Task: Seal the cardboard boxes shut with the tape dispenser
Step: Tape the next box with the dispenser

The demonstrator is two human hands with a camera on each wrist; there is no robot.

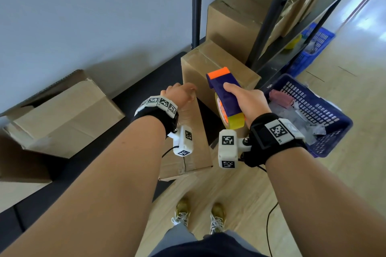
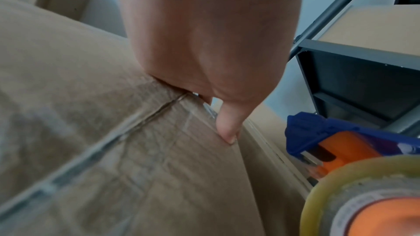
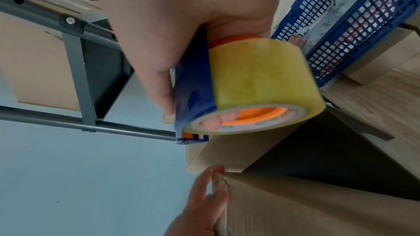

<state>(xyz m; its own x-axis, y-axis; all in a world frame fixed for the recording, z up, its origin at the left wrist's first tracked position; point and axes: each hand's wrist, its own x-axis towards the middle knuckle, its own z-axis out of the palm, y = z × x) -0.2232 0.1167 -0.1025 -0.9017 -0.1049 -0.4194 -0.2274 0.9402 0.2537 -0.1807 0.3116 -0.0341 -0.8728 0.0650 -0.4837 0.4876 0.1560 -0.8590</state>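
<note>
The left hand [image 1: 180, 94] grips the far edge of the box [image 1: 189, 131] (seam already taped). The right hand [image 1: 249, 101] grips the dispenser [image 1: 226, 98], held just beside the box.

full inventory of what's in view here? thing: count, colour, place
box in hand: 1, brown, clear tape along its top seam, in front of the person, far end gripped by the left hand
other boxes: several, brown; one just beyond the held box, one open by the wall at left, more on the rack
tape dispenser: 1, blue with orange tip, in the right hand, above the boxes
tape roll: 1, yellowish clear with orange core, on the dispenser
baskets: 2, blue; near one at right holds packets, far one beside the rack
rack: 1, dark metal, behind the boxes
floor: light wood
shoes: 2, gold-toned, bottom centre
left hand: on the far end of the box
right hand: round the dispenser
</note>
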